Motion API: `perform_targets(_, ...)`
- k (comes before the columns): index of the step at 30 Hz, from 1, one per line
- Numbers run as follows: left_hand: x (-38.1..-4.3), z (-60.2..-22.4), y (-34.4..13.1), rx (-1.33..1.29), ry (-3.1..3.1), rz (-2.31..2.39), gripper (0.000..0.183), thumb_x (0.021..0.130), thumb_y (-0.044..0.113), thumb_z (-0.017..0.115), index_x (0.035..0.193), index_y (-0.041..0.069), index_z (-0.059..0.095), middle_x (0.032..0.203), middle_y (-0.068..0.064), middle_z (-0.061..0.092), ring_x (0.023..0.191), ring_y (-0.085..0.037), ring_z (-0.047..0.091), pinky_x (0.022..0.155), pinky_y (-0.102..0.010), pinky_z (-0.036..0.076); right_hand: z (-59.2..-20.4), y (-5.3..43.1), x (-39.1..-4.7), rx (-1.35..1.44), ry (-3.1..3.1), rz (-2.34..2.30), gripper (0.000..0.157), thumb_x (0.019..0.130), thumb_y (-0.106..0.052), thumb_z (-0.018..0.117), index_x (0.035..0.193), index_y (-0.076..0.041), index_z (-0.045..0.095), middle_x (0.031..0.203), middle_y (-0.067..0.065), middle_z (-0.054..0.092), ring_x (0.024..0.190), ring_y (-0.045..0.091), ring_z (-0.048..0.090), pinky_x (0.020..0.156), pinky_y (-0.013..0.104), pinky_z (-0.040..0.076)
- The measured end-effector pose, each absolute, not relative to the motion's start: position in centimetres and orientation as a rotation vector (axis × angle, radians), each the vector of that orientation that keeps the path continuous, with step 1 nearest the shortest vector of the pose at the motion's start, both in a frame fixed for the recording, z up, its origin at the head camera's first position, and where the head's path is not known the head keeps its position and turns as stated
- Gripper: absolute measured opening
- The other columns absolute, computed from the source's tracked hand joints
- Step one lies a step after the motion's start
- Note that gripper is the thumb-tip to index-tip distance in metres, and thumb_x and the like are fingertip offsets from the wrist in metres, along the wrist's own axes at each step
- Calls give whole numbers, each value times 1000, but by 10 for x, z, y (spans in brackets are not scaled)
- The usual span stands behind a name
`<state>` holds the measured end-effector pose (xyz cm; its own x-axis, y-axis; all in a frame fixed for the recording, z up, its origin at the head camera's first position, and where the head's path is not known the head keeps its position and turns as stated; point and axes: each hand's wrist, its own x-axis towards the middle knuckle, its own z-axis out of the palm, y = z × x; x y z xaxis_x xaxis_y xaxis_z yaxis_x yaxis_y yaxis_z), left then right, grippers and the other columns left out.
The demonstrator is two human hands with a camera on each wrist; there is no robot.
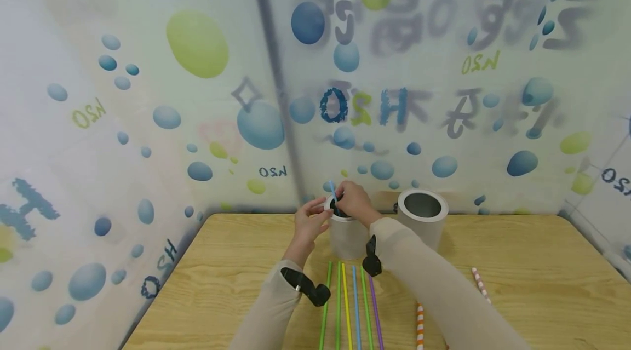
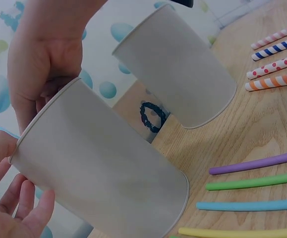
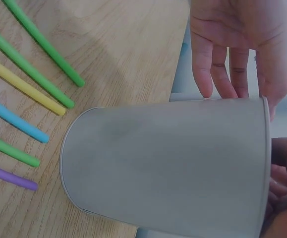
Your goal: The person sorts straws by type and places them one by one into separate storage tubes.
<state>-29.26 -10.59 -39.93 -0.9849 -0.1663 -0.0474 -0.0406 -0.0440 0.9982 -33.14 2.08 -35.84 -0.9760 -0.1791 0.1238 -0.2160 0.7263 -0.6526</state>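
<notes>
A pale grey round canister (image 1: pixel 347 237) stands on the table and looks tilted only in the wrist views. My right hand (image 1: pixel 354 201) is at its mouth, pinching a light blue straw (image 1: pixel 332 190) whose lower part goes down inside. In the left wrist view the right fingers dip behind the rim and are partly hidden. My left hand (image 1: pixel 309 225) is at the canister's left side, its fingers fairly straight and touching the wall near the rim, as the right wrist view shows (image 3: pixel 227 59). Just in front lie several plain straws: green (image 1: pixel 338 295), yellow (image 1: pixel 346 300), blue (image 1: pixel 356 300) and purple (image 1: pixel 376 306).
A second grey canister (image 1: pixel 426 224) stands right of the first, beside my right forearm. Patterned straws lie at the right, including an orange-striped one (image 1: pixel 420 322) and a pink-striped one (image 1: pixel 479 281). A bubble-printed curtain (image 1: pixel 394 120) rises behind the wooden table (image 1: pixel 236 262).
</notes>
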Motion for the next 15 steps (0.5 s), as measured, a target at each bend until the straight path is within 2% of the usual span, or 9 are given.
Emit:
perform_targets(11,-294,-400,-106,229,-2105,-2206,36,81,4,66,117,6,60,100,-12,53,88,-22,57,77,-43,53,-358,21,-333,262,-2854,1093,17,73,0,67,89,1,61,82,9,61,76,24,56,66,32,50)
perform_targets(15,-294,-401,-107,240,-2113,-2203,36,82,4,66,117,6,60,101,-12,53,89,-23,57,77,-43,52,-356,21,-332,249,-2852,1153,18,73,1,67,90,2,61,84,10,61,71,22,57,59,29,52)
